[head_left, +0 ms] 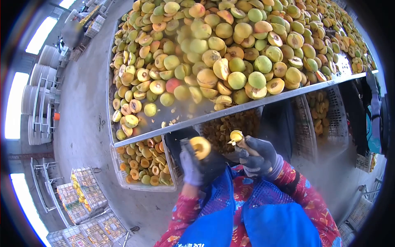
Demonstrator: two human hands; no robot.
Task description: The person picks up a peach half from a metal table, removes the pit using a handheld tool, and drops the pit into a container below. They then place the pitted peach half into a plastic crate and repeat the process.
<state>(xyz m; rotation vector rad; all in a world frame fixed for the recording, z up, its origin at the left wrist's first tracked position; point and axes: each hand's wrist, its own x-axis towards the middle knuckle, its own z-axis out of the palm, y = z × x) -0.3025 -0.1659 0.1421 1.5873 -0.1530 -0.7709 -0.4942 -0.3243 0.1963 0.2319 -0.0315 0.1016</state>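
Observation:
My left hand [192, 162], in a dark glove and smeared by motion, holds a yellow peach half [200, 148] with a round hollow in its cut face. To its right, my gloved right hand [260, 156] is closed round the handle of a pitting tool [243, 142]. Yellow flesh sits on that tool's tip, hiding its exact shape. Both hands are in front of the metal table [242, 106], which carries a big heap of whole and halved peaches [257, 80]. Below the table's edge, between the hands, lies a pile of brownish pieces [224, 127].
A plastic crate [174, 181] of pitted peach halves stands at lower left, under the table corner. Another crate [305, 127] is under the table at right. Stacked crates [88, 187] and white tubs [39, 99] stand farther left. At the right edge is another person's sleeve [374, 111].

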